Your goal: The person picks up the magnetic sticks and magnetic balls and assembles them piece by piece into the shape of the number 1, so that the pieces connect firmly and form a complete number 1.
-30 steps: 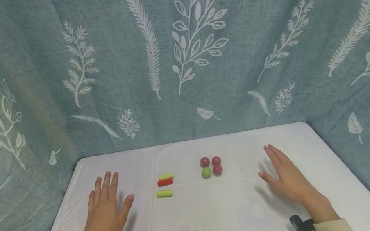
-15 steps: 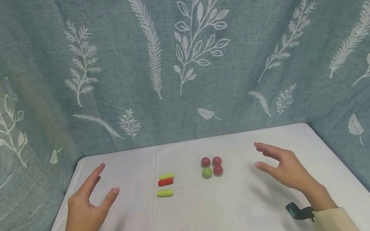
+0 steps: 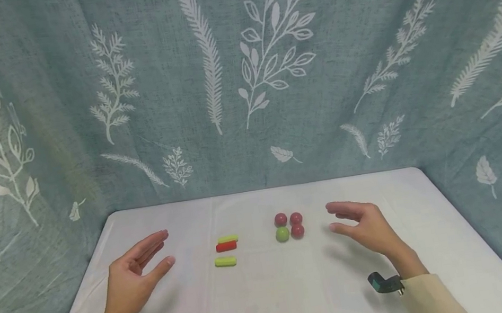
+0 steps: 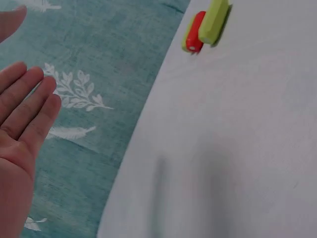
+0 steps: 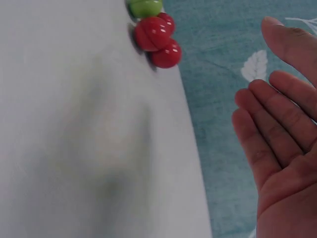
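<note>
My left hand (image 3: 129, 288) hovers over the left of the table, fingers extended and thumb apart, holding nothing. Right of it lie a short red stick (image 3: 227, 246), a yellow-green stick (image 3: 228, 239) against its far side, and another yellow-green stick (image 3: 225, 261) nearer the front. In the left wrist view these pieces look stubby with flat sides. At the table's middle, three shiny red balls (image 3: 297, 231) and a green ball (image 3: 282, 234) form a tight square cluster. My right hand (image 3: 369, 228) hovers to the right of the balls, fingers extended and slightly bent, palm facing inward, touching nothing.
A white cloth covers the table (image 3: 271, 298). Behind it and along both sides hangs a blue-green curtain (image 3: 242, 163) with white leaf prints. Black wrist mounts (image 3: 385, 283) show at both wrists.
Both hands have turned from palms down to palms facing inward. Most recently the left hand shifted right and the right hand shifted left, toward the middle. The sticks and balls stay put.
</note>
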